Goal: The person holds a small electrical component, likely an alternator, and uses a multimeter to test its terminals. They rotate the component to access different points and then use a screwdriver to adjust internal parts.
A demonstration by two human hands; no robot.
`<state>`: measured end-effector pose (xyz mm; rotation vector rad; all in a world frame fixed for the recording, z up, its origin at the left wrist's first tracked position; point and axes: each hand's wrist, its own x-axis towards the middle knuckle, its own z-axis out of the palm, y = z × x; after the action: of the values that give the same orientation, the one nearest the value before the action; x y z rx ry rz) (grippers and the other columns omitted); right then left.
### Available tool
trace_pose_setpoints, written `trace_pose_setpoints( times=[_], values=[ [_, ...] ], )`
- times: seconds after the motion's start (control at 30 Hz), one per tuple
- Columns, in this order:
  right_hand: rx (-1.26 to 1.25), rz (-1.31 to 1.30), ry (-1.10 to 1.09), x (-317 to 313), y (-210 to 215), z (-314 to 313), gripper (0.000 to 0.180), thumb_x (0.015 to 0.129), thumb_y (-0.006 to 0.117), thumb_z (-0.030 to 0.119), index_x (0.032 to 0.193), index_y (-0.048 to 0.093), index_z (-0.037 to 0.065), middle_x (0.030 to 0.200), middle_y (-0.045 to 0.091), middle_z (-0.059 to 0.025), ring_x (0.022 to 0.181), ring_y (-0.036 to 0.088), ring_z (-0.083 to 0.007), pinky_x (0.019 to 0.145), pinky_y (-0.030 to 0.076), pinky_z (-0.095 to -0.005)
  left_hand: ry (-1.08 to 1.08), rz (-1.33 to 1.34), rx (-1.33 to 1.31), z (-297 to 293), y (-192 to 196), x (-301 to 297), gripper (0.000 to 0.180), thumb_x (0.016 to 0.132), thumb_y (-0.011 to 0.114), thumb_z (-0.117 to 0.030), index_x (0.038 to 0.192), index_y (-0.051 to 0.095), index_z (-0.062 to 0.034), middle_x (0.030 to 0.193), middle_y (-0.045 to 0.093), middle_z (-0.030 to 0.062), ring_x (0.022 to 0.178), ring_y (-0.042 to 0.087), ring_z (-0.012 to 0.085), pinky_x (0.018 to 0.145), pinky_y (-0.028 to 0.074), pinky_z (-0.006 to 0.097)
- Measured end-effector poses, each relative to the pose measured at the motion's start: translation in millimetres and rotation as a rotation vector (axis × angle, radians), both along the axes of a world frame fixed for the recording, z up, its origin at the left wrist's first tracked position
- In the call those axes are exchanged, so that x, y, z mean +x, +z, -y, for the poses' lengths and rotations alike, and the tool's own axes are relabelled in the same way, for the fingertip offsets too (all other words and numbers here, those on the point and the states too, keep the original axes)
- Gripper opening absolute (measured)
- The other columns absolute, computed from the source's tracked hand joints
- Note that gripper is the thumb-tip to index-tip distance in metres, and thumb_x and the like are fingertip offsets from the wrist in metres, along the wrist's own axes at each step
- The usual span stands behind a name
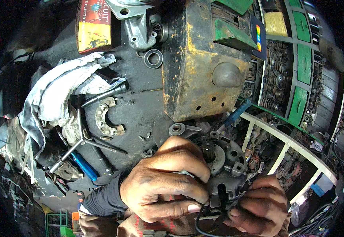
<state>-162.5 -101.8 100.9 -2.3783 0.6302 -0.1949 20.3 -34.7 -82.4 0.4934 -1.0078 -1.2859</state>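
In front of me is a dark, round metal housing (239, 152) with a hollow shaft-like centre, lugs and bolt holes. My left hand (166, 181) is closed at its left side, fingers curled against it and thumb pointing right. On the near side of the housing sits a black connector (221, 192) with a black wire (198, 227) looping below it. My right hand (261, 207) is closed at the near right, with its thumb and fingers pinching by that wire. Both hands' fingertips are partly hidden.
Left on the dark bench lie a grey rag (63, 89), a curved rectifier plate (100, 117), a three-way wrench (81, 141) and a blue-handled tool (85, 166). A bearing ring (153, 59) lies beyond. A rusty metal block (203, 79) stands ahead; parts shelves (301, 63) are at right.
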Motion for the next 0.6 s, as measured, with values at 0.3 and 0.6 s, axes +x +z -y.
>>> trace_pose_setpoints(
  times=[0.3,0.6],
  values=[
    [0.027,0.061,-0.01,4.2,-1.7,1.5,0.036,0.067,0.089,-0.001,0.098,0.074,-0.01,0.079,0.062,-0.0128,0.062,0.06,-0.0245,0.055,0.047,-0.0403,-0.019,0.033,-0.039,2.7,4.5,4.4,0.014,0.085,0.079,-0.012,0.099,0.078,-0.007,0.106,0.065,0.0092,0.1,0.061,0.0314,0.093,0.046,0.045],
    [-0.018,0.032,0.077,1.7,0.8,10.1,0.036,0.07,0.088,0.001,0.101,0.074,-0.011,0.079,0.063,-0.0127,0.064,0.06,-0.0221,0.055,0.047,-0.0397,-0.051,-0.038,0.033,-0.4,3.1,11.4,0.03,0.083,0.079,-0.021,0.109,0.076,-0.0068,0.117,0.066,0.0153,0.11,0.061,0.0361,0.098,0.044,0.048]
  ],
)
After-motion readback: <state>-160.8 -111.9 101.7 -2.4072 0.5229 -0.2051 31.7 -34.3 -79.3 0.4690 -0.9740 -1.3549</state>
